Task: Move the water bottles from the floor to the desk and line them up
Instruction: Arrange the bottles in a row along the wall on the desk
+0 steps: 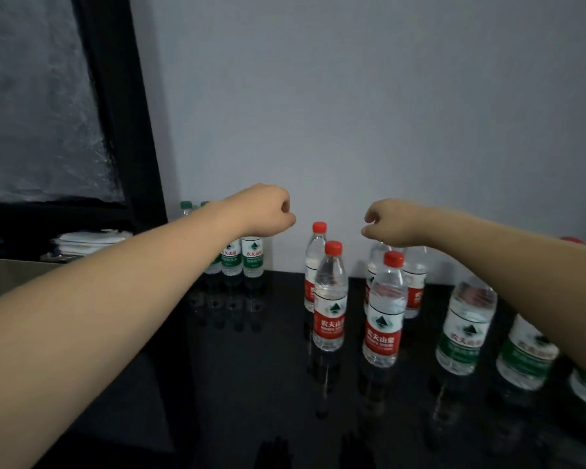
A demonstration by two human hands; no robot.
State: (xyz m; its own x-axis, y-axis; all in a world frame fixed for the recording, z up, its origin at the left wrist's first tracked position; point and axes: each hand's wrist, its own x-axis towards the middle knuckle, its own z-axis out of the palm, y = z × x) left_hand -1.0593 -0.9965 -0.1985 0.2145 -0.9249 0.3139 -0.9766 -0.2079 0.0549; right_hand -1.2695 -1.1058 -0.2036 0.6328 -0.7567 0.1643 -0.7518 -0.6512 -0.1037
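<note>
Both arms reach out over the black table (pixel 237 367), and neither hand carries anything. The left hand (pixel 268 211) is clenched into a loose fist, knuckles forward, empty. The right hand (pixel 391 223) has its fingers curled downward with nothing between them; whether it is fully clenched I cannot tell, since the fingertips are turned away.

The water bottles are already up on the table, all upright with their long axes vertical. A tight row of green-label bottles (pixel 252 257) stands at the back by the wall, directly under and just behind the left hand. Four red-cap bottles form a loose cluster in the middle: the nearer pair (pixel 330 299) and (pixel 384 311), with two more behind them, one half hidden below the right hand. More green-label bottles (pixel 464 330) stand at the right, partly covered by the right forearm.

Judging by this, the carrying is largely done and the lining up remains. The red-cap cluster lies below and toward the person from both hands, between them; the right hand is the nearer to it and would need to drop down and pull back.
</note>
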